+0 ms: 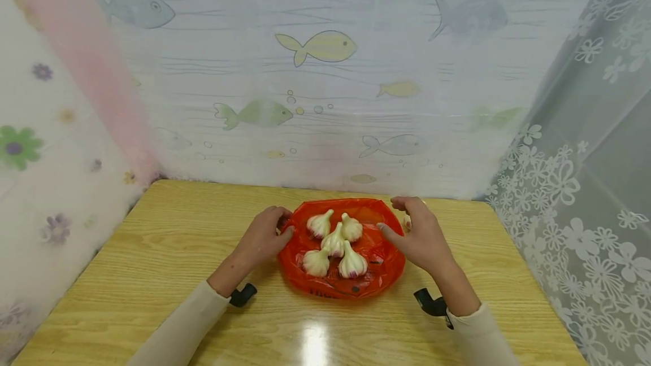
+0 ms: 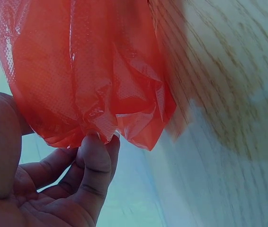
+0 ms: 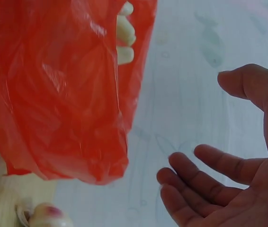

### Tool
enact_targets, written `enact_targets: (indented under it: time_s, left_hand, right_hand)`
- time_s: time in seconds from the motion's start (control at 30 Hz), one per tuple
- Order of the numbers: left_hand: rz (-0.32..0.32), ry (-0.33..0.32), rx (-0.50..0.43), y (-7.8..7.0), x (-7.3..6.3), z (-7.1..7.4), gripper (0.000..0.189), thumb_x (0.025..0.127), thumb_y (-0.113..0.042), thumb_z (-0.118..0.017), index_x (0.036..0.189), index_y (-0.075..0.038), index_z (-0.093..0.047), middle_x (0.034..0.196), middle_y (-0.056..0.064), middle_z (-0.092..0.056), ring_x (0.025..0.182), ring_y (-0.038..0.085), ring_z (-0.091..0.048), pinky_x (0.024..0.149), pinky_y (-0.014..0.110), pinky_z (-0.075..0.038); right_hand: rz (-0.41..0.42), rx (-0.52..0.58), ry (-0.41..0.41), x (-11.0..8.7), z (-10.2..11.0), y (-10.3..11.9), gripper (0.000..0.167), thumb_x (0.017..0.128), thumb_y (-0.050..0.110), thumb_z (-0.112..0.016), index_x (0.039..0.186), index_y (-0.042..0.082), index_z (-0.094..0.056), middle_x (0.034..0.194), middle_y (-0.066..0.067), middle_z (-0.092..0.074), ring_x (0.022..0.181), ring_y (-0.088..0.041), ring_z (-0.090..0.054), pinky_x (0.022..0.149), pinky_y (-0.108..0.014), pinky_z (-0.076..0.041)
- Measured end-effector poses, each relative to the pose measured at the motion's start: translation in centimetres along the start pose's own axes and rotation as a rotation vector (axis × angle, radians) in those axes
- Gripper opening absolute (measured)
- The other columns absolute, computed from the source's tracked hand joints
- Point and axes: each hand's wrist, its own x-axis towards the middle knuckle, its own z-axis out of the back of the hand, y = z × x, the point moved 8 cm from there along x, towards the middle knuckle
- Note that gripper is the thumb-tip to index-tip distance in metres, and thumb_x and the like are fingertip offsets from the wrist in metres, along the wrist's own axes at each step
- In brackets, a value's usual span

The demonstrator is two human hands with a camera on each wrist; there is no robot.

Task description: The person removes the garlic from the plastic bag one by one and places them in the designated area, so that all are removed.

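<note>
Pinching the bag [image 1: 385,273] at left with the left hand [image 1: 261,239], seemingly to keep it spread around the garlic [image 1: 333,242]. Holding the right hand [image 1: 421,239] wide, just beside it at right.

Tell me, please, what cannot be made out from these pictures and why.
Head view: part of the lone garlic bulb outside the red bag, hidden by the right hand.
Head view: the dark print on the bag's near side, too small to read.
Left wrist view: the five bulbs inside, hidden by the bag.
Right wrist view: most of those bulbs, hidden by the bag's wall; part of the lone bulb, cut off by the bottom edge.
</note>
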Motion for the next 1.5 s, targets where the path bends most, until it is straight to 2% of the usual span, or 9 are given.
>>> enact_targets:
  time_s: [0.2,0.47,0.63,0.83,0.97,1.03,1.23,1.37,1.5]
  left_hand:
    - [-0.005,-0.005,0.003,0.0,0.0,0.0,0.028,0.098,-0.013,-0.072,0.123,-0.001,-0.069,0.106,0.007,-0.066,0.092,0.02,-0.061,0.082,0.036,-0.06]
    - [-0.002,-0.008,0.007,-0.1,0.0,0.1,0.027,0.098,-0.013,-0.073,0.122,-0.001,-0.069,0.106,0.007,-0.066,0.092,0.021,-0.061,0.083,0.037,-0.06]
    - [-0.007,-0.012,0.015,-0.1,-0.1,0.1,0.027,0.099,-0.013,-0.072,0.122,-0.001,-0.069,0.106,0.008,-0.066,0.092,0.021,-0.061,0.082,0.037,-0.059]
    - [-0.02,-0.019,0.023,-0.2,-0.2,0.2,0.027,0.099,-0.014,-0.071,0.122,0.0,-0.068,0.105,0.008,-0.066,0.09,0.021,-0.061,0.081,0.037,-0.058]
    - [-0.019,-0.017,0.026,-0.2,-0.1,0.2,0.028,0.099,-0.014,-0.071,0.123,0.0,-0.068,0.105,0.008,-0.065,0.09,0.02,-0.06,0.08,0.036,-0.057]
    - [-0.021,-0.019,0.025,-0.2,-0.1,0.2,0.028,0.099,-0.014,-0.071,0.123,0.0,-0.068,0.106,0.008,-0.065,0.09,0.02,-0.061,0.081,0.036,-0.057]
    - [-0.018,-0.021,0.017,-0.3,-0.2,0.2,0.027,0.099,-0.013,-0.071,0.122,0.0,-0.069,0.105,0.008,-0.065,0.09,0.021,-0.061,0.081,0.037,-0.057]
    - [-0.024,-0.021,0.013,-0.4,-0.2,0.2,0.027,0.099,-0.013,-0.071,0.122,0.0,-0.069,0.105,0.007,-0.065,0.09,0.02,-0.061,0.08,0.036,-0.058]
    - [-0.029,-0.027,0.012,-0.3,-0.2,0.3,0.027,0.098,-0.012,-0.071,0.121,0.001,-0.069,0.104,0.007,-0.066,0.09,0.02,-0.062,0.08,0.037,-0.058]
  right_hand:
    - [0.058,0.0,0.028,-0.3,-1.4,1.1,0.056,0.092,0.024,-0.084,0.137,0.0,-0.059,0.132,-0.016,-0.064,0.121,-0.037,-0.062,0.103,-0.058,-0.053]
    - [0.093,-0.021,0.08,-0.7,-3.3,2.0,0.052,0.091,0.024,-0.085,0.132,0.001,-0.064,0.124,-0.012,-0.068,0.116,-0.035,-0.065,0.099,-0.053,-0.056]
    - [0.101,-0.029,0.145,-1.1,-4.6,2.4,0.054,0.089,0.026,-0.087,0.132,0.003,-0.065,0.128,-0.012,-0.069,0.12,-0.033,-0.065,0.1,-0.052,-0.055]
    - [0.076,-0.026,0.275,-1.5,-6.3,2.4,0.057,0.09,0.029,-0.086,0.133,-0.002,-0.066,0.129,-0.016,-0.069,0.114,-0.036,-0.067,0.096,-0.052,-0.056]
    - [0.069,-0.044,0.34,-1.6,-7.2,2.2,0.064,0.087,0.032,-0.089,0.134,-0.003,-0.065,0.13,-0.015,-0.07,0.115,-0.032,-0.067,0.098,-0.05,-0.056]
    - [0.069,-0.053,0.359,-1.5,-7.4,2.1,0.067,0.085,0.033,-0.09,0.134,-0.005,-0.065,0.129,-0.015,-0.07,0.114,-0.031,-0.068,0.098,-0.049,-0.056]
    - [0.066,-0.041,0.418,-1.6,-8.2,2.0,0.06,0.085,0.033,-0.091,0.126,-0.003,-0.068,0.115,-0.009,-0.074,0.104,-0.026,-0.071,0.092,-0.045,-0.059]
    - [0.084,-0.061,0.436,-1.8,-8.5,2.2,0.062,0.085,0.036,-0.091,0.128,-0.003,-0.068,0.118,-0.009,-0.074,0.107,-0.026,-0.069,0.094,-0.046,-0.058]
    - [0.114,-0.083,0.449,-1.9,-8.9,2.5,0.06,0.085,0.036,-0.09,0.128,-0.001,-0.068,0.116,-0.005,-0.073,0.102,-0.019,-0.067,0.092,-0.042,-0.057]
